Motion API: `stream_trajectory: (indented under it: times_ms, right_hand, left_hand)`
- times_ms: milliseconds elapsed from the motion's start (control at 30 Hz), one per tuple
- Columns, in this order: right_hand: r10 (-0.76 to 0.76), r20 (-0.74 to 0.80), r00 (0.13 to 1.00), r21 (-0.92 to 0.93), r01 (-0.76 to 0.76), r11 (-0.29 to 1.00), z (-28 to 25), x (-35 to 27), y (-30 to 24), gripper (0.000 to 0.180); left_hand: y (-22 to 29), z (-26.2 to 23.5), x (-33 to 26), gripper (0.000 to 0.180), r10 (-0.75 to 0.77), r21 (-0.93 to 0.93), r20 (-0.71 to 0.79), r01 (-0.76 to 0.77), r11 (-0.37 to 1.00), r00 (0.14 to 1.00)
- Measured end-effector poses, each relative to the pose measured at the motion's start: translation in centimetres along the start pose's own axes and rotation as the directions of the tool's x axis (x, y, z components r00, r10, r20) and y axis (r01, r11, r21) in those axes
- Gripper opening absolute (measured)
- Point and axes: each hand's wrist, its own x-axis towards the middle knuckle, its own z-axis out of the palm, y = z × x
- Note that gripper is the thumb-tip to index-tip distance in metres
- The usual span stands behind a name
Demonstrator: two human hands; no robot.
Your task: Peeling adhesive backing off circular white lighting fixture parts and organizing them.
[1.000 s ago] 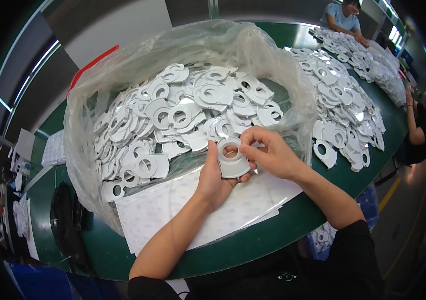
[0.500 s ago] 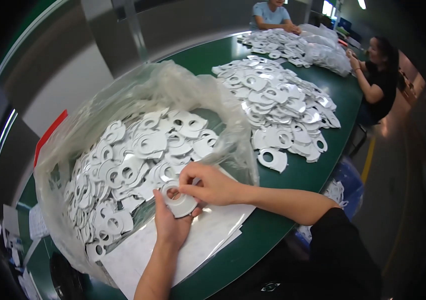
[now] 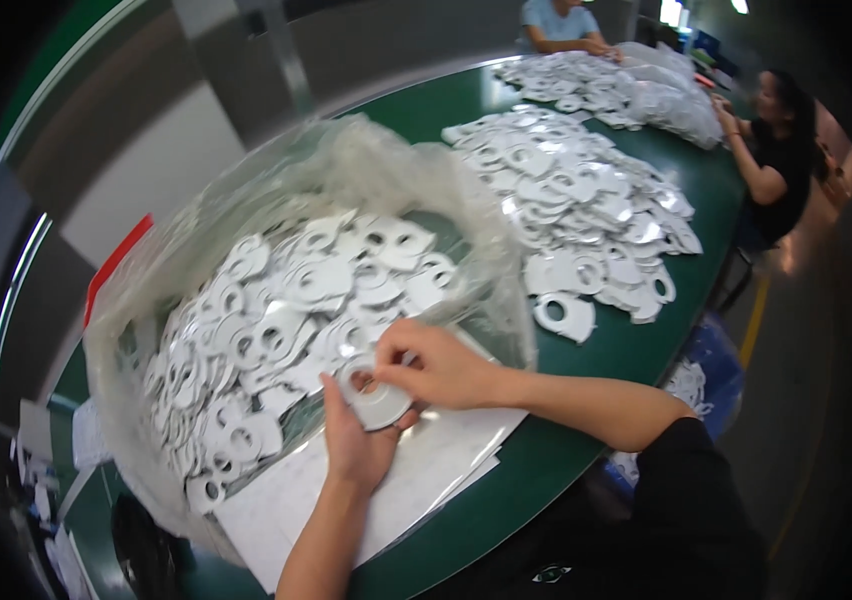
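Note:
A flat white plastic part (image 3: 383, 408) with a large round hole and a raised ring lies in my left hand (image 3: 354, 448). The thumb rests along its left edge, and the fingers wrap beneath it, partly showing at its right side. My right hand (image 3: 438, 366) has thumb and forefinger pinched at the hole's upper right rim; the other fingers are curled in. Both hands are above white sheets (image 3: 291, 510) at the table's near edge. Just beyond them, a clear plastic bag (image 3: 116, 385), spread open, holds a heap of similar white parts (image 3: 231, 350).
On the green table (image 3: 506, 470), another heap of white parts (image 3: 586, 205) lies right of the bag. Farther back are a third heap (image 3: 571, 80) and filled clear bags (image 3: 674, 105). Two people sit at the far side. A blue bin (image 3: 716, 375) stands below the right edge.
The whole view has shifted slightly, so the scene sits a little farther right. Both hands keep nearly the same hold on the white plastic part.

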Motion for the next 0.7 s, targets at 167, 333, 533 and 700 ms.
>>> stream_trajectory:
  times_ms: [167,333,533,700]
  right_hand:
    - [0.073,0.004,0.997,0.127,-0.073,0.989,-0.7,-0.4,-0.7,0.008]
    - [0.157,0.056,0.986,0.187,-0.165,0.968,-0.7,-0.2,-1.5,0.011]
    - [0.149,0.067,0.987,0.213,-0.16,0.964,-0.7,-0.1,-1.6,0.011]
    - [0.132,0.028,0.991,0.149,-0.135,0.98,-0.5,-0.2,-1.8,0.011]
  left_hand:
    - [-0.3,-0.2,0.5,0.054,-0.019,-0.012,0.094,0.02,1.0,0.995]
    - [0.4,-0.1,0.2,0.018,-0.042,0.132,0.045,0.035,0.991,0.998]
    - [0.2,-0.4,0.2,0.021,-0.028,0.15,0.011,0.026,0.988,1.0]
    - [0.1,-0.7,0.2,0.022,-0.023,0.138,0.044,0.017,0.99,0.999]
